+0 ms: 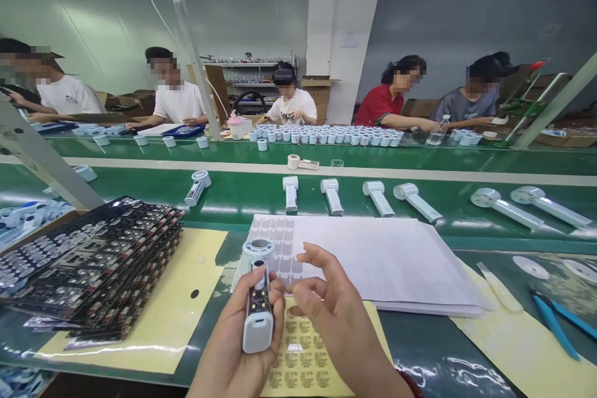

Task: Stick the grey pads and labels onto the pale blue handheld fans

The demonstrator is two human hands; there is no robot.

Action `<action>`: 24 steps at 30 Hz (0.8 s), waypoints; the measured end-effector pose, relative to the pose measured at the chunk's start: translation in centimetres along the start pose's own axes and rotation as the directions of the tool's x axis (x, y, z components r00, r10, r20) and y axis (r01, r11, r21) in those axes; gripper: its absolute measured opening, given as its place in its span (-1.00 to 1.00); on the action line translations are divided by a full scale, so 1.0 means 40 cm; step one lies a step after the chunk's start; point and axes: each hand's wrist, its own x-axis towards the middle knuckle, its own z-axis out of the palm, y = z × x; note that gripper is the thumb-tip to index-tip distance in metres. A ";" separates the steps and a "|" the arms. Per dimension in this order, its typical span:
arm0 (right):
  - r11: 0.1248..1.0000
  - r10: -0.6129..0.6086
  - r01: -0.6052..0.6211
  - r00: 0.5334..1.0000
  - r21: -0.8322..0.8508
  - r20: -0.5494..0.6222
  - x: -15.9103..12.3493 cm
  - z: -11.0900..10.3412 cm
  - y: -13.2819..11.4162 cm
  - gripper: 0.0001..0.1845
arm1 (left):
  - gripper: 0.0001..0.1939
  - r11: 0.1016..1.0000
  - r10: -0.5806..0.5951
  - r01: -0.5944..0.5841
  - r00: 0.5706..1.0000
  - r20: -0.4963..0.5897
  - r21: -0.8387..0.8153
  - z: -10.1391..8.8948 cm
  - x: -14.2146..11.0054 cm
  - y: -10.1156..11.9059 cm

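Observation:
My left hand [232, 334] is wrapped round a light-blue handheld fan [258, 331], its thumb pressed near the top of the dark front panel and its round head pointing away from me. To the right of the fan, my right hand [339, 311] hovers with its fingers curved and apart. Nothing shows between those fingers. Underneath lies a yellow sheet of small printed labels [305, 360], partly covered by both hands. Just beyond the hands, a sheet of grey stickers [283, 237] rests at the left side of a white paper stack [373, 255].
Black printed panels [116, 255] are piled on the left. Blue-handled cutters [553, 323] and a pale knife-like tool [499, 286] lie at right. Several fans [332, 196] rest on the green belt [242, 189]. Across it, several people sit near rows of fan heads [326, 135].

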 end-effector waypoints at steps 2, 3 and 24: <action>0.995 -0.007 0.007 1.000 -0.097 -0.006 -0.002 -0.049 0.021 -0.48 | -0.92 0.978 0.116 -0.114 0.993 0.000 0.175 -0.021 0.014 -0.006; 0.986 -0.012 0.010 1.000 -0.169 -0.012 -0.005 -0.072 0.031 -0.57 | -0.93 0.947 0.176 -0.174 0.984 0.014 0.269 -0.033 0.022 -0.010; 0.970 0.069 -0.040 0.991 -0.239 0.114 -0.039 -0.088 0.009 -0.61 | -0.46 0.753 0.188 -0.293 0.954 0.234 0.589 -0.101 0.059 -0.032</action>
